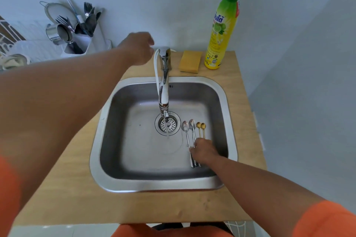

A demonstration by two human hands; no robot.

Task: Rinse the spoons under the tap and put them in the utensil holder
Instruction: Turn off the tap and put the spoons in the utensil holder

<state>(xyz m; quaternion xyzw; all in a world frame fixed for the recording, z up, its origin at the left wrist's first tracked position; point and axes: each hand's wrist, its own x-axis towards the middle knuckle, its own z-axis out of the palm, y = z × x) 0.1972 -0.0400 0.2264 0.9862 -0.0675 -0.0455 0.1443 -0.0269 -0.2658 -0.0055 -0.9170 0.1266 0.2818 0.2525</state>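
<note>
The square stainless steel sink (pixel 221 102) sits in a light wooden counter (pixel 77 198). At 1 o'clock stands a yellow dish-soap bottle with green cap (pixel 221 31); its blue label script is not readable. Two silver and two small gold spoons (pixel 192 127) lie side by side at 3 o'clock in the basin. The right hand (pixel 204 150) closes on their handles. The left hand (pixel 138 48), loosely curled, is beside the chrome tap (pixel 163 82).

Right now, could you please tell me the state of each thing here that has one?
Tap: running thinly into the drain.
Spoons: four, flat in the sink, unrinsed.
Right hand: on the spoon handles.
Left hand: beside the tap's top.
Utensil holder: upright, holding cutlery.
Soap bottle: upright, capped.
</note>
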